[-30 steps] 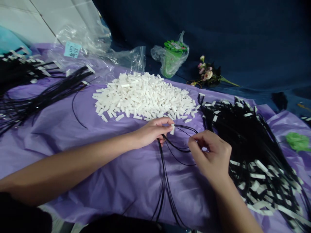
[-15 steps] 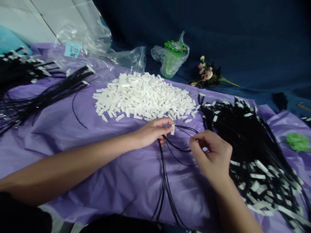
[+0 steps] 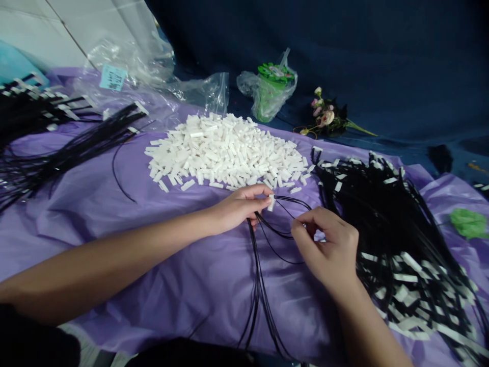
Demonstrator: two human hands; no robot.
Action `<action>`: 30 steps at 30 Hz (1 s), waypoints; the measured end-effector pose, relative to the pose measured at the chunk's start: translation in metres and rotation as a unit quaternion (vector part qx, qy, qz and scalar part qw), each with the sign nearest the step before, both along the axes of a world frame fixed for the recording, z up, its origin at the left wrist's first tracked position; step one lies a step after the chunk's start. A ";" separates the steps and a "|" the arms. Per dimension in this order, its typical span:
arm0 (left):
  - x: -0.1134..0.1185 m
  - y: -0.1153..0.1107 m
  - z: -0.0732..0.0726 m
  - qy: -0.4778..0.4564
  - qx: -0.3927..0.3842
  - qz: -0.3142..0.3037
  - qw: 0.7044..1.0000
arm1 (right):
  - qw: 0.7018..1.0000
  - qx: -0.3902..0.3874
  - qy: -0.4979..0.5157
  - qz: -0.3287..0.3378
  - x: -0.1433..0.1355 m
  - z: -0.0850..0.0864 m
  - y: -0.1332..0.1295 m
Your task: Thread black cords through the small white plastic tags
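Note:
Between the thumb and fingers of my left hand [image 3: 244, 206] is a small white plastic connector [image 3: 271, 202], with thin black wires [image 3: 292, 199] running out of its right side. More black wires [image 3: 256, 285] pass under that hand and hang toward the front edge. My right hand [image 3: 328, 239] is closed in a pinch on one thin black wire, just right of the connector; its fingertips hide the wire's end. Behind my hands lies a large heap of loose white connectors [image 3: 225, 150].
A thick pile of black wires with white connectors [image 3: 374, 214] lies at the right. Black wire bundles [image 3: 84, 135] lie at the left. Clear plastic bags [image 3: 153, 86], a bagged green-lidded cup [image 3: 271, 92] and artificial flowers [image 3: 326, 114] stand behind, on a purple cloth [image 3: 171, 285].
My right hand has shifted slightly left, nearer the connector, still pinching the wire. My left hand has stayed almost in place.

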State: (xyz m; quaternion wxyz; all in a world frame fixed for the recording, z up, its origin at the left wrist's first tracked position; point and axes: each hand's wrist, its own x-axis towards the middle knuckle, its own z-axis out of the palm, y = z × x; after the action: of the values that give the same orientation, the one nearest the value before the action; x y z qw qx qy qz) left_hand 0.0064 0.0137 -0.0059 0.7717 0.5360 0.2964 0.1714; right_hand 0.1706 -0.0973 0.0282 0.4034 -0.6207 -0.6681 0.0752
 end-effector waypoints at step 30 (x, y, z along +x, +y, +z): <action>0.000 -0.008 0.005 0.059 0.106 -0.040 0.992 | 0.994 0.029 -0.108 0.004 0.004 -0.016 0.004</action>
State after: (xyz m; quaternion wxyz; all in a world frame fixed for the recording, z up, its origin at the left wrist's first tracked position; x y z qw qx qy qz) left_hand 0.0066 0.0055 -0.0008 0.6976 0.6357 0.2997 0.1390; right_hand 0.1742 -0.0935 0.0123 0.3467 -0.6106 -0.7119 -0.0100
